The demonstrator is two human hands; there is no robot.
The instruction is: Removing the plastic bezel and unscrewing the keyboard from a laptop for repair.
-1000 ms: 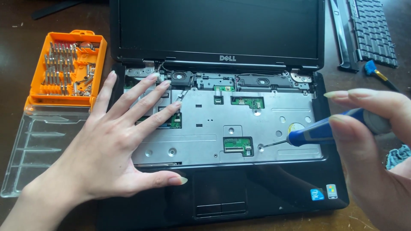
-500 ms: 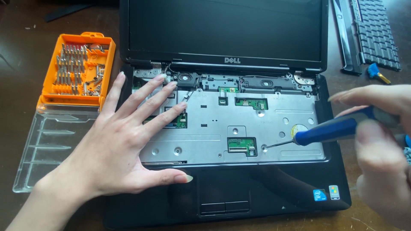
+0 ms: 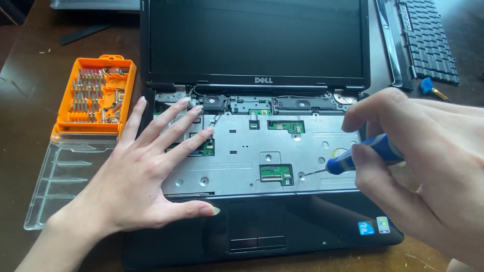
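while the left hand [image 3: 133, 184] lies flat and released on the open black laptop's bare silver metal deck [image 3: 242, 151], the right hand [image 3: 428, 166] grasps a blue-handled screwdriver [image 3: 360, 156]. its long axis runs leftward across the deck, tip at a small screw [image 3: 301, 176] just right of the green connector board [image 3: 276, 174], nearer the right hand.

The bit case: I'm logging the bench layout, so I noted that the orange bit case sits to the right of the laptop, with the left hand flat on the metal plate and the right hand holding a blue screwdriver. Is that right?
Not quite. In the head view the orange bit case sits to the left of the laptop, not the right. The rest holds: the left hand lies flat on the metal plate, and the right hand holds the blue screwdriver.
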